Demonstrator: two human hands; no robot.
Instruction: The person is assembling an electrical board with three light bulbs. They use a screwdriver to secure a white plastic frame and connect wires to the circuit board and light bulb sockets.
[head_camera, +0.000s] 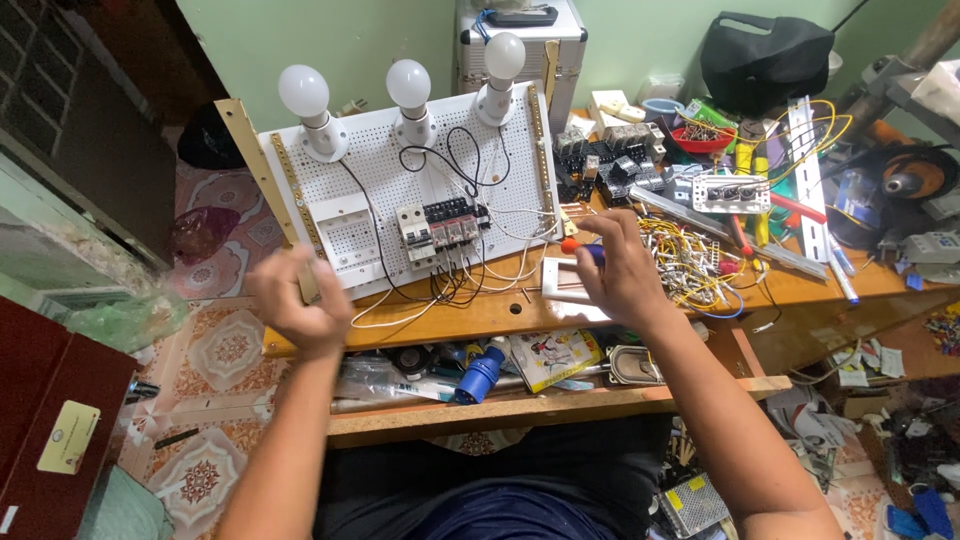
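Right hand (618, 272) fingers curl around a screwdriver (578, 247) at the perforated white board's (400, 190) lower right corner; left hand (296, 300) is closed on the board's lower left edge. The board looks stiff and light, its bulbs (408, 82) fragile; edges grip best. Right of it, a red bowl (700, 140) holds small hardware

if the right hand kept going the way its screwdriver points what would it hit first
Probably the white wires at the right side of the perforated board, beside the row of circuit breakers. The right hand holds an orange-tipped screwdriver pointing left; depth is unclear.
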